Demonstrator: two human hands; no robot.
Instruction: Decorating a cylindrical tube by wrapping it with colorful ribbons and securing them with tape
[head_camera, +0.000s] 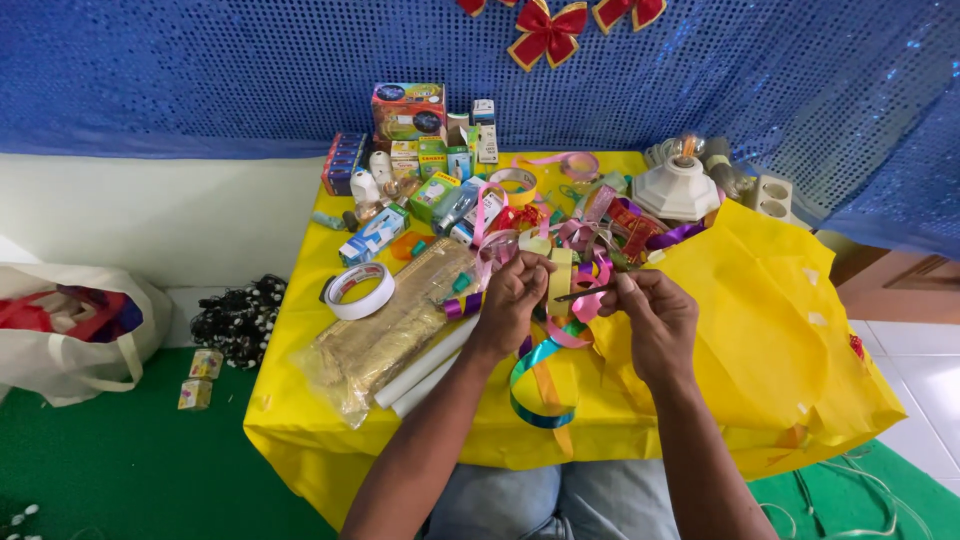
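My left hand (513, 297) pinches one end of a shiny ribbon (545, 375) that is pink, blue and gold. The ribbon hangs down in a loop over the yellow tablecloth (300, 330). My right hand (655, 315) is closed on a thin dark tool (583, 293), possibly scissors, pointing left toward the ribbon. Both hands are close together above the table's middle. A pile of coloured ribbons (585, 235) lies just beyond them.
A roll of white tape (358, 290), a clear bag of gold material (385, 325) and white tubes (425, 370) lie to the left. Small boxes (410, 115) stand at the back. A white lamp holder (677, 185) sits back right. A white bag (70, 330) rests on the green floor.
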